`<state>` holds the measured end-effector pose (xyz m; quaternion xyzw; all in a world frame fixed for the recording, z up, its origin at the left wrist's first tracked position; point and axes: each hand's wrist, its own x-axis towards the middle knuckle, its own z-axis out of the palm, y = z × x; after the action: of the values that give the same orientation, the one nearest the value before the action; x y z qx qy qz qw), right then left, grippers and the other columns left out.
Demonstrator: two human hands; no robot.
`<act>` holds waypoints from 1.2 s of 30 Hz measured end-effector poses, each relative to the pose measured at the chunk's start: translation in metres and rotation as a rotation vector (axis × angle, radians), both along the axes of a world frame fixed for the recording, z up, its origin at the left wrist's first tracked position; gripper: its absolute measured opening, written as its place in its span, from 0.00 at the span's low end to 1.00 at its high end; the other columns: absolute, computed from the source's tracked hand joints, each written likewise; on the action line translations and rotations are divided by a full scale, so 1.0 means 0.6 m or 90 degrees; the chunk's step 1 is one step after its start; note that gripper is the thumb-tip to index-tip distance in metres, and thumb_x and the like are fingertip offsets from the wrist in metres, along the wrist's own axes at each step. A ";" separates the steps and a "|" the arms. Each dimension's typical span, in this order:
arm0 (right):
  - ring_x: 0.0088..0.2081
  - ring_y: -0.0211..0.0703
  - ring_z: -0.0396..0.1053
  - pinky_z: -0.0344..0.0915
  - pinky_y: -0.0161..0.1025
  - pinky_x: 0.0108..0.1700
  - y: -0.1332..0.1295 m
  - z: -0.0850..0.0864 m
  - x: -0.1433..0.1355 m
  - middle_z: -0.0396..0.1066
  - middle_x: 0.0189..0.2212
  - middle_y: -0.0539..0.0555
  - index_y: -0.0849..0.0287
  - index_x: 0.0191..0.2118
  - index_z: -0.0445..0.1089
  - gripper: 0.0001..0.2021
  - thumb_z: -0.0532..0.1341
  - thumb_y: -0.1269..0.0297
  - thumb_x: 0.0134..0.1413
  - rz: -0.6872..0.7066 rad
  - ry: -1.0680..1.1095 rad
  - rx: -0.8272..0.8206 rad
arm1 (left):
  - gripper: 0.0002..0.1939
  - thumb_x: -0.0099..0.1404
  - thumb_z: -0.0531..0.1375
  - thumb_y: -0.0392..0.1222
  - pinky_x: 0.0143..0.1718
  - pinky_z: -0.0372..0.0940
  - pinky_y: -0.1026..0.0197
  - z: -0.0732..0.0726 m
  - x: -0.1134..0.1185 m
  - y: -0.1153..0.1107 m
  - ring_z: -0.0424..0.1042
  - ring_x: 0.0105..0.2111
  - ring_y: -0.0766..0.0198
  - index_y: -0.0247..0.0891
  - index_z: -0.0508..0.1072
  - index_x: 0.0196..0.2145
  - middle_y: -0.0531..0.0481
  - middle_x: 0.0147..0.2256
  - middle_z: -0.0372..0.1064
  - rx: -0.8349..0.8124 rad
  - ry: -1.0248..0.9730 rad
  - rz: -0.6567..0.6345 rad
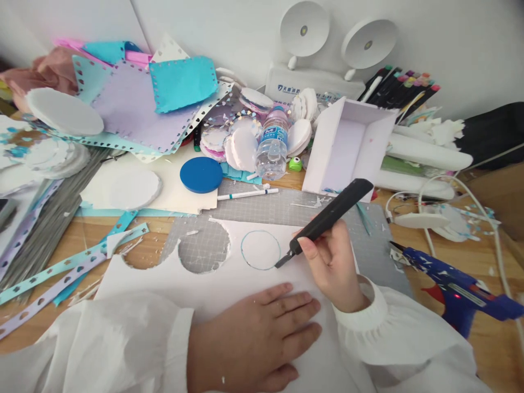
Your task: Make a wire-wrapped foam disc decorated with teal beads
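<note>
My right hand (329,265) grips a black utility knife (327,218). The knife's tip meets the white foam sheet (213,289) at the right edge of a drawn blue circle (261,250). Fingers spread, my left hand (262,338) lies flat on the sheet just below that circle. To the circle's left, a round hole with a rough rim shows the grey cutting mat (254,210) through it, and a curved notch lies further left. A blue round disc (201,174) and a white foam disc (135,188) rest beyond the sheet.
A blue glue gun (462,289) with a lit red light lies at right, near a white cable. A water bottle (272,144), several foam discs and an open white box (347,150) stand at the back. Patterned paper strips (69,273) and grey wires lie left.
</note>
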<state>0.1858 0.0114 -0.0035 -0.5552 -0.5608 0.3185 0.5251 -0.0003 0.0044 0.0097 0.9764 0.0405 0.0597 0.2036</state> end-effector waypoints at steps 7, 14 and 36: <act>0.37 0.44 0.70 0.72 0.45 0.38 0.000 -0.006 -0.010 0.66 0.35 0.54 0.51 0.48 0.58 0.15 0.59 0.70 0.57 -0.033 0.024 0.043 | 0.26 0.71 0.44 0.49 0.66 0.37 0.54 -0.001 -0.001 -0.001 0.49 0.64 0.57 0.33 0.55 0.61 0.42 0.64 0.51 0.000 0.018 -0.005; 0.33 0.45 0.71 0.71 0.46 0.35 0.005 -0.001 -0.002 0.67 0.33 0.54 0.51 0.49 0.60 0.14 0.59 0.66 0.57 -0.046 0.067 0.126 | 0.26 0.70 0.46 0.49 0.66 0.38 0.54 -0.003 0.000 0.000 0.49 0.64 0.57 0.32 0.55 0.61 0.42 0.63 0.52 -0.011 0.004 -0.005; 0.38 0.48 0.69 0.71 0.51 0.39 0.005 -0.009 -0.005 0.66 0.36 0.56 0.49 0.51 0.59 0.16 0.58 0.66 0.58 -0.024 0.051 0.092 | 0.27 0.71 0.45 0.49 0.66 0.37 0.54 -0.001 0.000 -0.001 0.49 0.64 0.57 0.31 0.54 0.61 0.41 0.64 0.50 -0.006 0.014 -0.013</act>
<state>0.1831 0.0144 -0.0086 -0.5131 -0.5504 0.2890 0.5918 -0.0002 0.0039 0.0092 0.9764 0.0329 0.0467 0.2085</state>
